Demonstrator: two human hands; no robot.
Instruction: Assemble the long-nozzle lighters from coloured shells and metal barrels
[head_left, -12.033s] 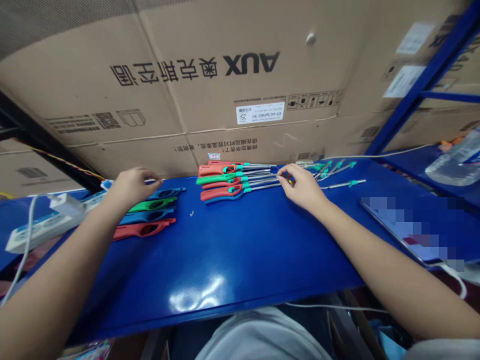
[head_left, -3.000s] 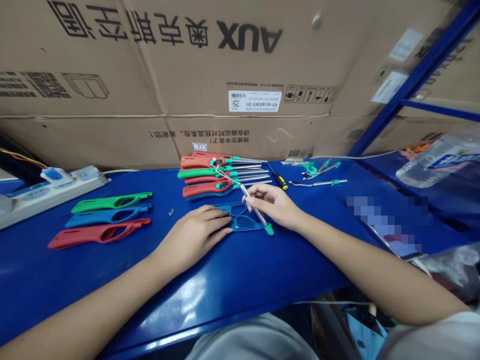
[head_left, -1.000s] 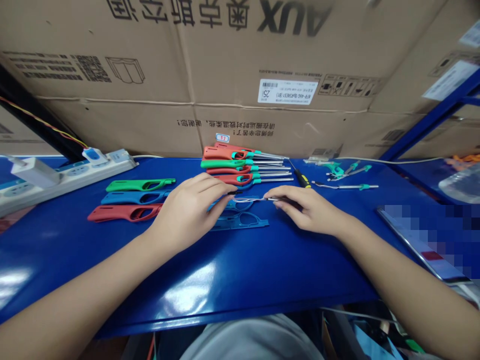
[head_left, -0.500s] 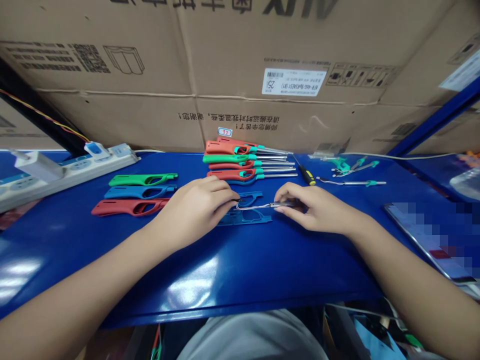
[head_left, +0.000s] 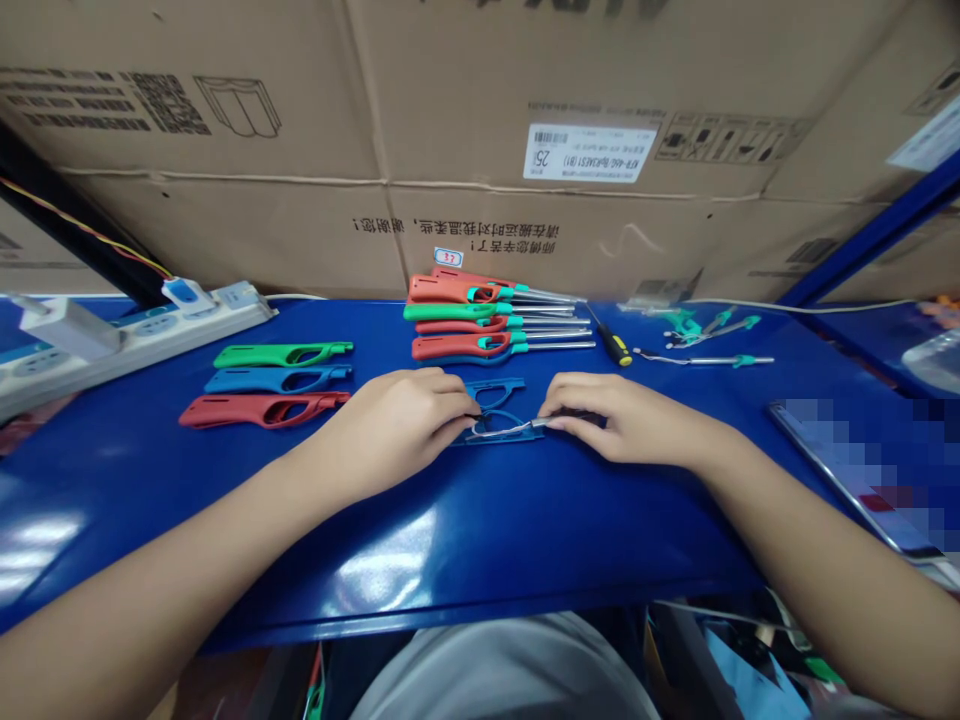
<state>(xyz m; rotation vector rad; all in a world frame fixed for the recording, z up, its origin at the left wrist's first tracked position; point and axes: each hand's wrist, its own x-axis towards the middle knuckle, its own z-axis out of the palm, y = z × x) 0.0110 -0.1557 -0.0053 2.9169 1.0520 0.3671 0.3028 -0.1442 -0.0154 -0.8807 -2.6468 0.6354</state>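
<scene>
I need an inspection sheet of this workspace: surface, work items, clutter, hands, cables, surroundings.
Surface: glossy blue tabletop.
Job's things: blue shell pieces at centre; green handle, blue handle and red handle at left; handled rods grouped behind; loose tube parts at right.
Clutter: screwdriver beside the handled rods; slim device at right, partly pixelated.
Hands: left hand pinches a dark part; right hand holds a metal tube.
Cables: thin wires run from the metal tube towards the left hand; power strip at left.
Surroundings: cardboard with upside-down print behind; blue frame post at right.

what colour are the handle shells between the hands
Blue, on both handle shells, as the head view shows.
</scene>
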